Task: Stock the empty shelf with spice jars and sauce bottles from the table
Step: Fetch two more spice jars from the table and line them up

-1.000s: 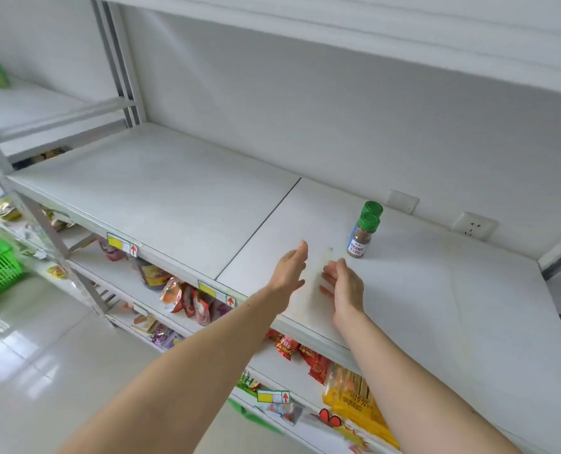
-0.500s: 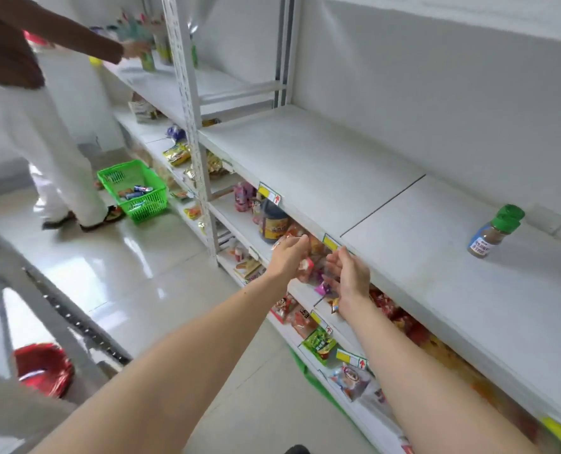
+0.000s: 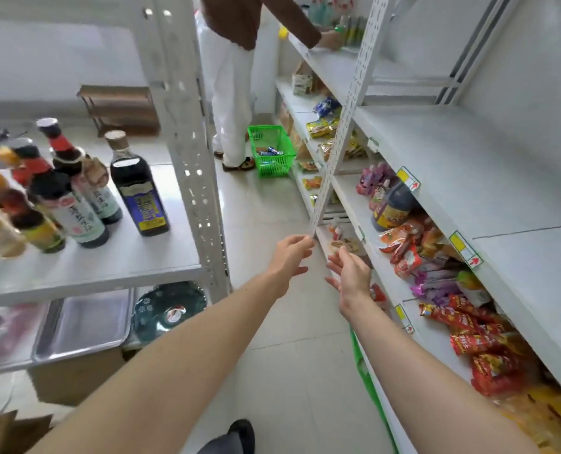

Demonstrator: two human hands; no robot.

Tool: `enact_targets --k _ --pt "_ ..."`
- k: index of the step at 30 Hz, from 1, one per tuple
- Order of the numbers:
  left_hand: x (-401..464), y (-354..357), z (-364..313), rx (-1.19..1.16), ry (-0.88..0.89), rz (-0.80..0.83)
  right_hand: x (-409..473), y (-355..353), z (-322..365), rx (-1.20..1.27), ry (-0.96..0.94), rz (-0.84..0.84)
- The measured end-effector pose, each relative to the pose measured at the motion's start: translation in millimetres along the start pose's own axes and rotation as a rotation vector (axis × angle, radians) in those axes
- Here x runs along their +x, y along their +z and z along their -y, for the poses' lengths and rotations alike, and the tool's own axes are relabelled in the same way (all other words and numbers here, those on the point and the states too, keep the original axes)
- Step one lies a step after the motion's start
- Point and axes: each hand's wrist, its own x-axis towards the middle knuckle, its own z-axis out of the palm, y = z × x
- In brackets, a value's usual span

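Both of my arms stretch forward over the aisle floor. My left hand (image 3: 289,257) and my right hand (image 3: 349,276) hang side by side with relaxed fingers and hold nothing. On the white table (image 3: 125,257) at the left stand several sauce bottles: a dark bottle with a blue label (image 3: 138,188), a red-capped bottle with a pale label (image 3: 66,191) and more at the blurred left edge. The empty white shelf (image 3: 489,178) runs along the right. No spice jar is in view.
A person in white trousers (image 3: 230,77) stands at the far shelves beside a green basket (image 3: 272,150) on the floor. Snack packets (image 3: 469,322) fill the lower shelves at the right. Metal trays (image 3: 82,322) and a dark plate (image 3: 169,311) lie under the table.
The view has swung left, away from the shelf with the green-capped spice jar, toward the table with bottles. Both hands left the shelf edge and now hang over the aisle.
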Motion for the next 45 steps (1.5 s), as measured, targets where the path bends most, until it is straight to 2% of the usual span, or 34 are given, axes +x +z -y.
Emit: enact_targets --k 15,25,31,38,45 --pt "-145 -233 3 -0.218 0.105 -0.416 -168 196 -56 -0.126 0.002 0.459" --pt "-217 -426 -23 -0.155 0.162 -0.608 -277 365 -82 -0.098 -0.011 0.594" --pt "-231 -516 -37 -0.109 0.188 -0.753 -315 448 -92 -0.191 -0.066 0.695" --pt "-222 -601 -51 -0.042 0.288 -0.925 -321 541 -109 -0.379 -0.31 0.821" --pt "-199 -662 -56 0.033 0.313 -1.047 -321 611 -127 -0.641 -0.276 0.902"
